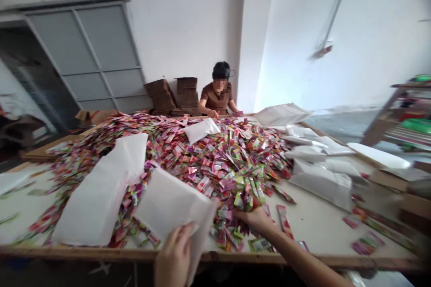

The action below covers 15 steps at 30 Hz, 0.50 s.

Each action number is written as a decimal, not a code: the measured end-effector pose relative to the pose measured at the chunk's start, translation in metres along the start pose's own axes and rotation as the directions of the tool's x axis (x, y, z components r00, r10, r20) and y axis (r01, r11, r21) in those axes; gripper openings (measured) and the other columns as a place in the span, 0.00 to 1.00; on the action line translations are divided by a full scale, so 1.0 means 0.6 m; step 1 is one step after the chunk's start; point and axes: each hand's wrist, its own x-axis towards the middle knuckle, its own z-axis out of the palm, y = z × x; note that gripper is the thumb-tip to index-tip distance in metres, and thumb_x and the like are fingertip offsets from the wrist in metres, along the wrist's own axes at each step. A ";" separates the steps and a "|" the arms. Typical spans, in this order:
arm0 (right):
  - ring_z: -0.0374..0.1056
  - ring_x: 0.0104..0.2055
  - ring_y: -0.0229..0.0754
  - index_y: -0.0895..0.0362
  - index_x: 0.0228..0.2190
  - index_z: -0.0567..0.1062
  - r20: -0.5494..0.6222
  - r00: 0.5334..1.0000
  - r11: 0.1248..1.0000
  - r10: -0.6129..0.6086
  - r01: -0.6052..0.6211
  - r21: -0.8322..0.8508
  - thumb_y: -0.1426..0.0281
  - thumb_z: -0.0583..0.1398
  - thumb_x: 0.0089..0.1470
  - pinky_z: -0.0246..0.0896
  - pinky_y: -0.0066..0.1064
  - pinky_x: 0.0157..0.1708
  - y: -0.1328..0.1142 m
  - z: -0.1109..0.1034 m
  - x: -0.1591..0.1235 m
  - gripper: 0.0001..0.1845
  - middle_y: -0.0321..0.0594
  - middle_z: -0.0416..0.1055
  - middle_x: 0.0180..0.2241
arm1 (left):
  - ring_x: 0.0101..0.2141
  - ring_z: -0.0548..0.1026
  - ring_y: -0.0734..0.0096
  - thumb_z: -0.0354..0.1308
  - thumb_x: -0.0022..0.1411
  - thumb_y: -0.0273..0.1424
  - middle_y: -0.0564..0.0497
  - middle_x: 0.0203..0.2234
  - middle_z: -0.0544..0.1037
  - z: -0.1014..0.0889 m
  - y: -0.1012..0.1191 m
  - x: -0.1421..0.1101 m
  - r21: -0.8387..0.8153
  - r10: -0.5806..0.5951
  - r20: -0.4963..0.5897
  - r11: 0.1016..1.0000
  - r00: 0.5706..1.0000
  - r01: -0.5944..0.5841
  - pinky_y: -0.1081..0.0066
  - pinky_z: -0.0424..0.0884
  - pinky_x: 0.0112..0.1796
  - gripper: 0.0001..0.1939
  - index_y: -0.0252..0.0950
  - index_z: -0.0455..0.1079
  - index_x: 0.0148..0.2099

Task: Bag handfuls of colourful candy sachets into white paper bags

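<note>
My left hand (175,255) grips the near edge of a white paper bag (171,204) at the front of the table. My right hand (256,219) is closed round a bunch of small colourful sachets (245,197) at the near edge of a big heap of sachets (208,152) that covers the middle of the table (316,224). A few loose sachets (284,219) lie just right of that hand.
More white bags lie on the heap at the left (101,193), at the centre back (201,130) and stacked at the right (319,175). A person (218,94) sits at the far side, hands on the sachets. Cardboard stacks (175,96) stand behind; shelving (407,116) at right.
</note>
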 end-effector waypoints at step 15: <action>0.68 0.29 0.39 0.55 0.27 0.75 0.275 0.923 0.699 0.269 0.010 -0.716 0.71 0.66 0.20 0.63 0.25 0.30 0.071 -0.072 -0.015 0.21 0.31 0.71 0.24 | 0.48 0.69 0.61 0.43 0.59 0.38 0.41 0.46 0.73 0.214 0.124 0.071 -0.639 0.276 0.193 0.764 0.942 -0.093 0.64 0.65 0.49 0.20 0.32 0.68 0.46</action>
